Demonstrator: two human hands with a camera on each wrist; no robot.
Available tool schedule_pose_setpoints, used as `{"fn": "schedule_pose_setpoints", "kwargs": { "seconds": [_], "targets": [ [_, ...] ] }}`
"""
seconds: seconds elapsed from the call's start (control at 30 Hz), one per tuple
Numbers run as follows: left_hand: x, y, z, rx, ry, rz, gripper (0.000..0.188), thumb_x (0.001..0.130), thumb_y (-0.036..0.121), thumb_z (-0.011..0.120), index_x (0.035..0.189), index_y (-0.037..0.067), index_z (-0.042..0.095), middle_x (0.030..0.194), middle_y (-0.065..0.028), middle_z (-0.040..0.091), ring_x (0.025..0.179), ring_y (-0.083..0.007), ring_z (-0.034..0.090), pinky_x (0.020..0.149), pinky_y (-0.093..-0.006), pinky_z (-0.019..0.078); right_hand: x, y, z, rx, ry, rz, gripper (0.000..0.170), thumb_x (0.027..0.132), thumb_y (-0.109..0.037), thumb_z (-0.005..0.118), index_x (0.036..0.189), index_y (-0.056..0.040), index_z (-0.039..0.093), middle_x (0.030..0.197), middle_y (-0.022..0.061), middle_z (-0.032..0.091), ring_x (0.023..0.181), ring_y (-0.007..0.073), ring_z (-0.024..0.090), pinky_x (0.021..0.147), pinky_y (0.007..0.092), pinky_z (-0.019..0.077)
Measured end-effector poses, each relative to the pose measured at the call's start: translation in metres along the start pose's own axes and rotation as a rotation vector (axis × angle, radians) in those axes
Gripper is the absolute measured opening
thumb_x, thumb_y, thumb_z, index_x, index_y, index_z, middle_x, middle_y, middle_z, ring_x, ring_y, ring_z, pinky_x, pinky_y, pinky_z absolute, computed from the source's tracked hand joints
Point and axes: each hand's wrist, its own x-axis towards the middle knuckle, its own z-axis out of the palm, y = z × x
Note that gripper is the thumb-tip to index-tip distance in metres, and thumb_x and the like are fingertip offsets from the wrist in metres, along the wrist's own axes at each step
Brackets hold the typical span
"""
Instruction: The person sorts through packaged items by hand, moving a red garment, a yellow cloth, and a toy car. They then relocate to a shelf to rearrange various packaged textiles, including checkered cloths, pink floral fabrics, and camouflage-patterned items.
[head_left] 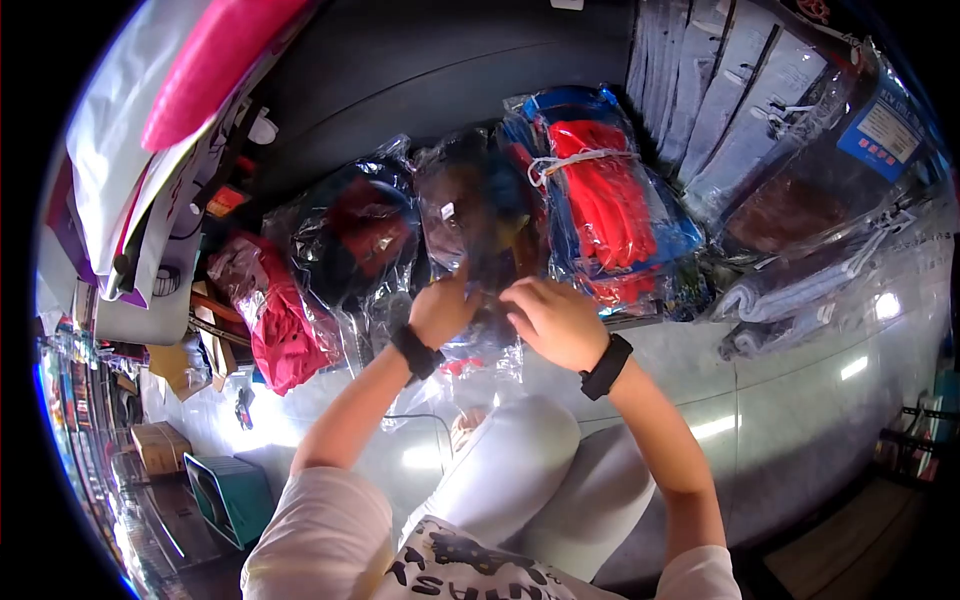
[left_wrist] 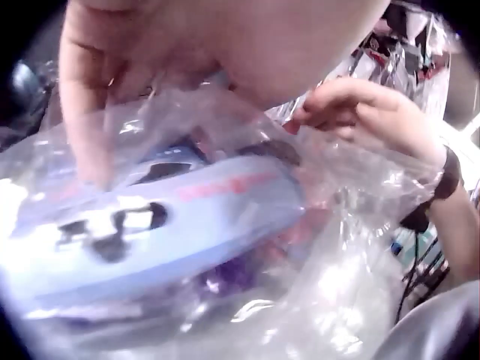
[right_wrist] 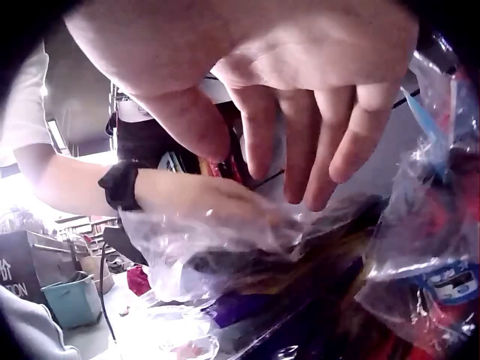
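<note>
A clear plastic bag [left_wrist: 352, 225] of packed goods lies under both hands. Through its film show a pale blue item [left_wrist: 225, 202] with black and pink print and something purple. My left hand [head_left: 443, 312] grips the film at the near end of the bag, one finger [left_wrist: 90, 142] reaching down over the pale blue item. Just to its right is my right hand [head_left: 560, 322], palm down above the bag. Its fingers [right_wrist: 300, 150] hang loosely bent with nothing between them. The bag's far part, with dark contents, is blurred in the head view.
To the right lies a bundle of red gloves [head_left: 600, 195] tied with white cord in blue packaging. On the left are a bag with dark contents [head_left: 355, 235] and a pink packed item [head_left: 275, 320]. Grey packages [head_left: 740, 90] stand at back right; a teal bin [head_left: 230, 495] stands on the floor.
</note>
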Motion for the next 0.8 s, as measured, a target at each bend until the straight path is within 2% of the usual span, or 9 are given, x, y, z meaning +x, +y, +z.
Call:
{"fn": "schedule_pose_setpoints", "kwargs": {
  "seconds": [0.13, 0.2, 0.23, 0.27, 0.37, 0.53, 0.6, 0.7, 0.8],
  "targets": [
    [-0.01, 0.007, -0.01, -0.286, 0.062, 0.238, 0.042, 0.085, 0.027, 0.052, 0.119, 0.003, 0.046, 0.099, -0.0193, 0.054, 0.089, -0.0327, 0.052, 0.079, -0.0371, 0.0413, -0.004, 0.002, 0.016, 0.052, 0.002, 0.126, 0.037, 0.076, -0.021, 0.06, 0.107, -0.006, 0.045, 0.096, 0.0133, 0.054, 0.085, 0.0313, 0.054, 0.07, 0.0383, 0.0462],
    [-0.006, -0.016, 0.011, -0.079, 0.284, 0.098, 0.042, 0.084, 0.027, 0.054, 0.118, 0.005, 0.046, 0.107, -0.018, 0.05, 0.101, -0.0336, 0.045, 0.086, -0.0397, 0.0357, -0.005, 0.008, 0.034, 0.146, 0.028, 0.236, 0.042, 0.077, -0.022, 0.061, 0.111, -0.0052, 0.044, 0.099, 0.0173, 0.053, 0.086, 0.0339, 0.054, 0.072, 0.0385, 0.0456],
    [-0.007, -0.015, 0.007, -0.193, 0.324, -0.046, 0.045, 0.082, 0.027, 0.056, 0.12, 0.006, 0.043, 0.113, -0.0164, 0.047, 0.109, -0.0344, 0.037, 0.092, -0.0422, 0.0291, -0.004, 0.012, 0.039, 0.202, 0.08, 0.174, 0.049, 0.076, -0.022, 0.063, 0.116, -0.0049, 0.042, 0.102, 0.0217, 0.052, 0.088, 0.0363, 0.053, 0.074, 0.0391, 0.0447],
    [-0.004, -0.037, 0.026, -0.059, 0.457, -0.065, 0.053, 0.081, 0.029, 0.059, 0.122, 0.003, 0.038, 0.108, -0.0152, 0.049, 0.099, -0.0289, 0.047, 0.081, -0.0398, 0.0397, -0.005, 0.016, 0.044, 0.204, 0.038, 0.188, 0.049, 0.075, -0.022, 0.063, 0.116, -0.0055, 0.042, 0.101, 0.0214, 0.052, 0.088, 0.0365, 0.053, 0.075, 0.0393, 0.0444],
    [-0.001, -0.048, 0.028, -1.141, 0.106, -0.433, 0.061, 0.077, 0.031, 0.067, 0.114, -0.006, 0.038, 0.084, -0.009, 0.053, 0.061, -0.0113, 0.05, 0.046, -0.0218, 0.0402, -0.004, 0.019, 0.053, 0.122, -0.094, 0.234, 0.052, 0.071, -0.019, 0.066, 0.117, -0.0089, 0.042, 0.102, 0.0189, 0.052, 0.09, 0.0366, 0.05, 0.076, 0.0399, 0.0437],
    [0.002, -0.048, 0.007, -1.014, -0.058, -0.67, 0.053, 0.072, 0.028, 0.072, 0.104, -0.006, 0.047, 0.059, 0.0001, 0.047, 0.046, -0.0056, 0.041, 0.038, -0.0201, 0.0303, -0.002, 0.01, 0.055, 0.029, -0.159, 0.243, 0.054, 0.068, -0.013, 0.067, 0.116, -0.0103, 0.044, 0.103, 0.0141, 0.05, 0.092, 0.0334, 0.049, 0.075, 0.0398, 0.0441],
    [0.007, -0.053, -0.001, -1.143, -0.154, -0.684, 0.046, 0.074, 0.025, 0.071, 0.102, -0.004, 0.05, 0.061, 0.0003, 0.05, 0.047, -0.0054, 0.043, 0.041, -0.0185, 0.031, -0.002, 0.011, 0.057, 0.01, -0.145, 0.211, 0.053, 0.067, -0.012, 0.067, 0.115, -0.0104, 0.044, 0.103, 0.0134, 0.049, 0.092, 0.0333, 0.049, 0.075, 0.04, 0.0442],
    [0.012, -0.06, 0.009, -1.371, -0.064, -0.491, 0.034, 0.078, 0.016, 0.066, 0.105, 0.001, 0.051, 0.072, 0.0008, 0.057, 0.055, -0.0056, 0.049, 0.046, -0.0184, 0.0348, -0.005, 0.009, 0.058, 0.0, -0.134, 0.211, 0.053, 0.068, -0.01, 0.066, 0.116, -0.01, 0.044, 0.104, 0.0127, 0.049, 0.092, 0.033, 0.047, 0.075, 0.0394, 0.044],
    [0.003, -0.061, 0.004, -1.591, 0.122, -0.247, 0.034, 0.08, 0.0, 0.056, 0.113, 0.002, 0.048, 0.1, -0.0033, 0.056, 0.09, -0.0118, 0.051, 0.077, -0.0234, 0.0383, -0.008, 0.009, 0.054, 0.039, -0.115, 0.176, 0.053, 0.069, -0.01, 0.064, 0.118, -0.008, 0.043, 0.107, 0.0142, 0.048, 0.093, 0.0335, 0.046, 0.079, 0.0393, 0.0422]
  ]
}}
